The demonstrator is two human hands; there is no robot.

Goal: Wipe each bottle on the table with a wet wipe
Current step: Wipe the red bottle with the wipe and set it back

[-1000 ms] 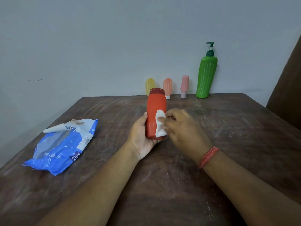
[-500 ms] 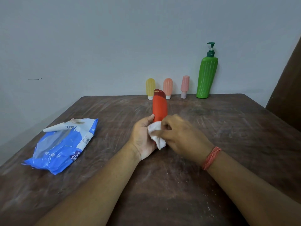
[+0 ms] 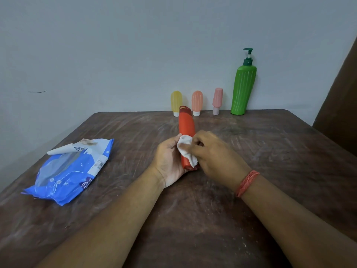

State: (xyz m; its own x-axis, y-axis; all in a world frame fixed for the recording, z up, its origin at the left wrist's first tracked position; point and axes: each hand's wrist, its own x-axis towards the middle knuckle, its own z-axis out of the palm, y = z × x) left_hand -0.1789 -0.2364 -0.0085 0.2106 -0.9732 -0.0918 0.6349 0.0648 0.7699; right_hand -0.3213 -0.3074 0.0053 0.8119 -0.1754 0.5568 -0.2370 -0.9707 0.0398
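Red bottle (image 3: 186, 124) tipped flatter; right hand (image 3: 214, 153) presses wipe (image 3: 186, 149)

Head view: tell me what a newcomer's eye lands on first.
The red bottle at the centre of the table, gripped by the left hand while the right hand rubs a white wet wipe on it. Next, the tall green pump bottle by the wall, and the blue wipes pack at left.

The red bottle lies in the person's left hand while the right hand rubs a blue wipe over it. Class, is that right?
Not quite: the head view shows the wipe is white. The red bottle lies in the left hand while the right hand rubs it.
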